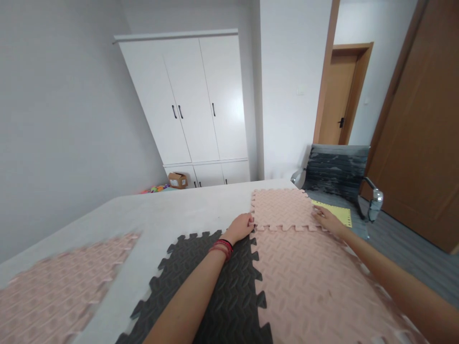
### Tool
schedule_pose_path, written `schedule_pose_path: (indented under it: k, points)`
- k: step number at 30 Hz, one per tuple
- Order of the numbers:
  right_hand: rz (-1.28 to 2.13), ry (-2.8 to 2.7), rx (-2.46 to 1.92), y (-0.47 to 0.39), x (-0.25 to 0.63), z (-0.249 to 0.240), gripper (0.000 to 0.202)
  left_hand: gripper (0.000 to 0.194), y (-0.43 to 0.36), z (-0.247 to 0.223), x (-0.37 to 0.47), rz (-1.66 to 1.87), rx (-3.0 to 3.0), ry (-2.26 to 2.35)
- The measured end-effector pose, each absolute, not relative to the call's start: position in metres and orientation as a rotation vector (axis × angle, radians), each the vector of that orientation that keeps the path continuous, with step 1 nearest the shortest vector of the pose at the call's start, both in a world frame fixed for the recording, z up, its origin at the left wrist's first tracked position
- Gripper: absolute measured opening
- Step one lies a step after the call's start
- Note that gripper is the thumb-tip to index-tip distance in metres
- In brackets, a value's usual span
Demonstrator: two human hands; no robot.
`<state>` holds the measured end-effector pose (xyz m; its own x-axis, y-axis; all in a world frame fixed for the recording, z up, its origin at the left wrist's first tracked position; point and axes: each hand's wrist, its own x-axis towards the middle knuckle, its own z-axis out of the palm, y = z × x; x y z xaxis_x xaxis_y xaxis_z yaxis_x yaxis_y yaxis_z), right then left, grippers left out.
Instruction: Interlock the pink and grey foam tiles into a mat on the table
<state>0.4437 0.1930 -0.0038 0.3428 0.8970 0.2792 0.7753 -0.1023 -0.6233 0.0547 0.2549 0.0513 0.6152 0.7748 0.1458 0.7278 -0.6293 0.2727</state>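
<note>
A pink foam puzzle mat tile (281, 208) lies at the far side of the white table, its near edge meeting a larger-looking pink tile (308, 282) in front. My left hand (242, 227), with a red bracelet at the wrist, is closed at the far tile's near left corner. At that tile's right edge, my right hand (325, 219) has its fingers bent around the border. Left of the near pink tile is a black foam tile (229, 291) with toothed edges, partly covered by my left forearm.
Another pink foam tile (68, 282) lies at the left on the white table (172, 210). Beyond the right edge stands a dark chair (335, 167) with a yellow sheet (340, 215) on its seat. A cardboard box (178, 180) sits before the white cabinet (186, 95).
</note>
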Motion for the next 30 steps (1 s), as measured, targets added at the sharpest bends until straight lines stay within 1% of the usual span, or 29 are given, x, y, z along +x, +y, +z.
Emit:
schedule_pose_path:
  k: [2,7,10,18,23,27,30]
  points:
    - [0.159,-1.442,-1.961,0.195,0.445,-0.007,0.053,0.031,0.256,0.053,0.059,0.308,2.697,1.286]
    - [0.058,-1.334,-2.096,0.201,0.448,-0.008,0.045,0.032,0.259,0.056,0.069,0.195,2.782,1.395]
    - [0.005,-1.308,-2.128,0.201,0.445,-0.005,0.046,0.032,0.259,0.055,0.072,0.161,2.81,1.462]
    - [0.004,-1.551,-2.038,0.198,0.433,-0.002,0.039,0.033,0.251,0.054,0.077,0.138,2.869,1.575]
    - [-0.029,-1.596,-2.05,0.198,0.431,-0.001,0.039,0.033,0.241,0.057,0.078,0.176,2.927,1.609]
    - [-0.034,-1.609,-2.072,0.196,0.431,0.0,0.04,0.034,0.225,0.063,0.082,0.239,3.006,1.558]
    - [-0.03,-1.61,-2.089,0.195,0.431,0.001,0.042,0.029,0.212,0.064,0.087,0.216,3.068,1.409]
